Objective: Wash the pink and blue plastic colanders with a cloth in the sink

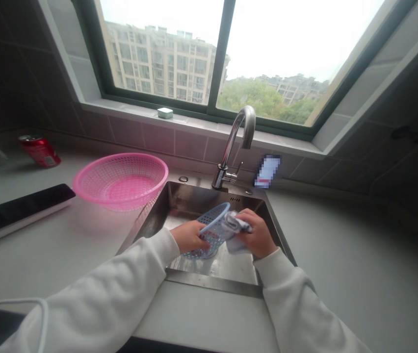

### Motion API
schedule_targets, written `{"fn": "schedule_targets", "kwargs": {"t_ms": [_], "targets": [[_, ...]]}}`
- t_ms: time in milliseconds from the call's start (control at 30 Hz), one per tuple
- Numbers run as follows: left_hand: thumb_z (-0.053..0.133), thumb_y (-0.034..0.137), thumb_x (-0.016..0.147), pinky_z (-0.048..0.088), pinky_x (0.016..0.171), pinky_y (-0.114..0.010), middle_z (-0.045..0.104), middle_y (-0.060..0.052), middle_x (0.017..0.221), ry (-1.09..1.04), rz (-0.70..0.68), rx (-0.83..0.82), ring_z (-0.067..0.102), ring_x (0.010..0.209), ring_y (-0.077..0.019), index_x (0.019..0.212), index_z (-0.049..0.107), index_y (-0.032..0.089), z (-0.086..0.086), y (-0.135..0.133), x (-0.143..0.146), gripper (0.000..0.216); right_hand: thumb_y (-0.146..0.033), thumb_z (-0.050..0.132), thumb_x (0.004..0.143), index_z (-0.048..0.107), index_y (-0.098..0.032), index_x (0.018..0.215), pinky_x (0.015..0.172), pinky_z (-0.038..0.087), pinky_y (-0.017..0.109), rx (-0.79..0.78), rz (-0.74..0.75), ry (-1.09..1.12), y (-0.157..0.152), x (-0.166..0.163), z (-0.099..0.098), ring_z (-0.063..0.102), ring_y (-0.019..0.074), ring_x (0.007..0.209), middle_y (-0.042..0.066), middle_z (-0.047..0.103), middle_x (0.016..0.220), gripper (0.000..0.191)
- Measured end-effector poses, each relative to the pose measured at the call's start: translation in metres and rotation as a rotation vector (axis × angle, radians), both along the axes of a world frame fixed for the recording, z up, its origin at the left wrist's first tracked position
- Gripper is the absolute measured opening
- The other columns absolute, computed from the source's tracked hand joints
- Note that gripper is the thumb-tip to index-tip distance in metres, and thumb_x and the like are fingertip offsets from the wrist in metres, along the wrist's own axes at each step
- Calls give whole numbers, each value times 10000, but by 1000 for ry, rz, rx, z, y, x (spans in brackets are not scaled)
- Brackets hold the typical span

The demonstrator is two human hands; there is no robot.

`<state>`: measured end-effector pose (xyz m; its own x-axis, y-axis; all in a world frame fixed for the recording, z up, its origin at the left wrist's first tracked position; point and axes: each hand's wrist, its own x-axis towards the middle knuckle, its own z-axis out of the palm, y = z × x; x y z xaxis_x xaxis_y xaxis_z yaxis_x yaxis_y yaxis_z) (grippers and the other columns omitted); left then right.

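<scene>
A blue plastic colander [213, 238] is tilted on its side over the sink, its rim facing up and to the right. My left hand [191, 237] grips its near left side, thumb and fingers closed on the wall. Bunched in my right hand [256, 232] is a pale grey-white cloth [235, 224], close against the colander's rim; part of the cloth hangs below my fingers. Whether the cloth presses on the rim I cannot tell. Beneath both hands lies the stainless steel sink [209, 282].
Behind the sink rises a chrome faucet [223, 169]. Left of it sits a pink plastic basket [120, 196], with a red can [41, 152] and a long black-topped box [21, 211] further left. A blurred-out upright object [267, 171] leans on the back wall; a small box [165, 113] rests on the windowsill.
</scene>
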<state>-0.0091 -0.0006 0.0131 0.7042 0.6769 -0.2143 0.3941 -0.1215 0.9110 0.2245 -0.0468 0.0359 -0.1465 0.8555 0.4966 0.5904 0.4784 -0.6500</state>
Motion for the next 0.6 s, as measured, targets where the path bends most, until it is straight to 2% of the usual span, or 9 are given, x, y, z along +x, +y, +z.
{"fn": "schedule_targets", "kwargs": {"t_ms": [33, 100, 167, 300, 367, 600], "targets": [[670, 209, 629, 486, 588, -257, 679, -12, 647, -3, 2, 22, 611, 587, -163, 875, 754, 122, -1, 1, 0, 273, -168, 624, 664, 728, -197, 809, 640, 500, 290, -28, 107, 15, -3, -9, 1, 623, 172, 701, 29, 629, 804, 180], [663, 195, 627, 477, 570, -243, 663, -4, 621, -14, -8, 36, 596, 567, -151, 831, 750, 121, 0, 2, -1, 233, -179, 628, 664, 724, -194, 811, 630, 497, 283, -53, 184, 41, -6, -17, 2, 623, 169, 698, 29, 636, 805, 176], [674, 199, 625, 488, 573, -246, 685, -12, 652, -21, -18, -1, 618, 591, -162, 861, 757, 122, 3, 3, -3, 262, -212, 632, 683, 725, -189, 828, 652, 502, 300, -53, 80, 53, -2, -10, 0, 629, 183, 719, 38, 647, 807, 173], [740, 213, 594, 543, 631, -285, 744, -43, 780, -75, -72, -130, 683, 694, -209, 971, 772, 131, 10, 2, -11, 388, -305, 617, 708, 729, -175, 876, 737, 509, 368, -82, -317, 37, 15, 30, -7, 644, 232, 783, 75, 691, 859, 240], [785, 233, 578, 560, 642, -301, 750, -47, 792, -119, -97, -199, 689, 691, -212, 1001, 774, 136, 10, 3, -14, 434, -323, 598, 694, 729, -175, 876, 771, 507, 385, -126, -421, 31, 21, 46, -11, 647, 247, 800, 84, 708, 864, 269], [898, 339, 551, 567, 569, -290, 743, -61, 736, -314, -131, -334, 659, 576, -173, 975, 780, 118, 5, 12, -25, 493, -302, 587, 636, 709, -184, 833, 761, 514, 355, -377, -386, 225, 32, 58, -25, 665, 241, 781, 67, 743, 810, 260]]}}
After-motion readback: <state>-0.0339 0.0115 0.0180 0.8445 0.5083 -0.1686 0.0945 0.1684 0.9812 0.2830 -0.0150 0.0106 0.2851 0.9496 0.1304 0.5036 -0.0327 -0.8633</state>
